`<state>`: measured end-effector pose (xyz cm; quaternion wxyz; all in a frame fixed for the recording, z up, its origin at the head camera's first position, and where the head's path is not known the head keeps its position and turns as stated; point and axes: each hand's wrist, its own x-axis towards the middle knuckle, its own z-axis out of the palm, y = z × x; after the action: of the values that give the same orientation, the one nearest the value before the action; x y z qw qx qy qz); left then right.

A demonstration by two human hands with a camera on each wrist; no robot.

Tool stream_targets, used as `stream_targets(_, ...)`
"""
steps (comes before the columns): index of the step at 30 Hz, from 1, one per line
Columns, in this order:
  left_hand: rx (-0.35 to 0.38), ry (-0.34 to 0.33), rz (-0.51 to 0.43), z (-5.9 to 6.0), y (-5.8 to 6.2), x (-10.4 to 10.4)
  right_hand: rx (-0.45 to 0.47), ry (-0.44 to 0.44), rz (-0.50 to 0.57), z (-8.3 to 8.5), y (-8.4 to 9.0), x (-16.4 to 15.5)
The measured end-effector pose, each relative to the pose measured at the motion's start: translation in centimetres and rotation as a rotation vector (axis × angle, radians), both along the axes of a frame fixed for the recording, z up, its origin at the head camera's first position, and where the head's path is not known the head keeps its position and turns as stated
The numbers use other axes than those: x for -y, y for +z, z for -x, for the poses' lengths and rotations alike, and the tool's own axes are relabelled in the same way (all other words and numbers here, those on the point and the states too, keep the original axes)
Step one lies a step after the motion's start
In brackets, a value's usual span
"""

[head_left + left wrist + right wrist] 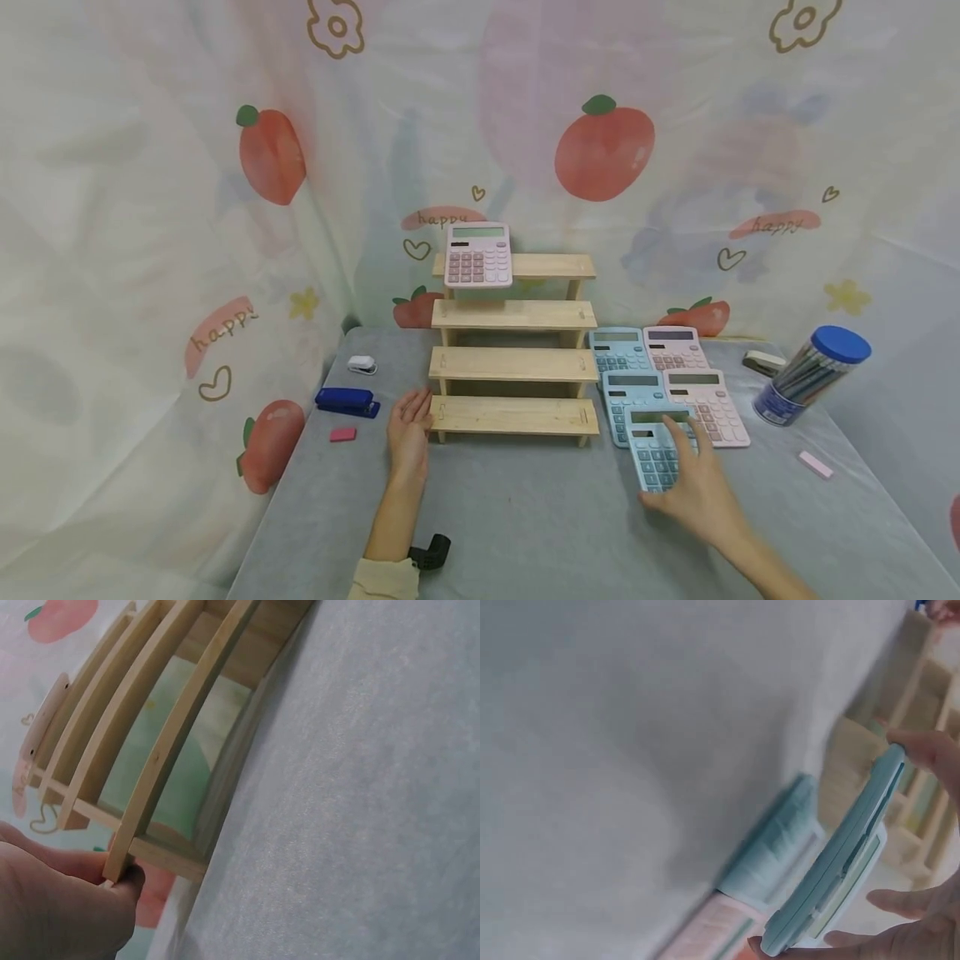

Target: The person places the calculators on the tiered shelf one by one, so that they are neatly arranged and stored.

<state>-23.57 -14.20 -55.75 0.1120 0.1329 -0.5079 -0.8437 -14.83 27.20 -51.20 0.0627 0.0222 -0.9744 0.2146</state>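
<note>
My right hand point(699, 493) grips a light blue calculator point(651, 457) by its edges, thumb at the near end and fingers at the display end. In the right wrist view the calculator point(832, 859) is raised off the table and tilted. At the left end of the lowest board of a four-tier wooden display stand point(513, 415), my left hand point(407, 433) pinches the board's corner between thumb and fingers, as the left wrist view shows. A pink calculator point(478, 257) leans upright on the stand's top tier, toward its left. The three lower tiers are bare.
Right of the stand lie blue calculators point(617, 348) and pink calculators point(708, 400) in two rows. Beyond them stand a blue-lidded pencil jar point(810, 379), a stapler point(763, 362) and a pale pink eraser point(815, 465). Leftward are a blue stapler point(347, 401), a white mini stapler point(362, 364) and a pink eraser point(343, 434).
</note>
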Motion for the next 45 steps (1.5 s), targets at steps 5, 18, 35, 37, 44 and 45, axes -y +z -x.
stream_targets(5, 0.006, 0.002, -0.004, 0.2, -0.2, 0.4, -0.066, 0.008, 0.005, 1.7, 2.9, 0.5)
stream_targets(18, 0.01, 0.009, 0.002, 0.1, -0.2, 0.4, -0.13, 0.081, 0.02, 7.2, 10.0, 3.2)
stream_targets(35, 0.034, 0.023, 0.007, 0.3, 0.0, 0.1, -0.204, 0.106, 0.12, 16.8, 16.2, 9.9)
stream_targets(37, 0.034, 0.022, 0.01, 0.3, 0.0, 0.1, -0.202, 0.099, 0.133, 18.0, 16.5, 10.9)
stream_targets(44, 0.029, 0.023, 0.02, 0.4, -0.2, 0.2, -0.179, 0.057, 0.175, 21.7, 16.9, 13.8)
stream_targets(45, 0.028, 0.023, 0.025, 0.4, -0.2, 0.2, -0.174, 0.047, 0.175, 22.1, 16.8, 14.1)
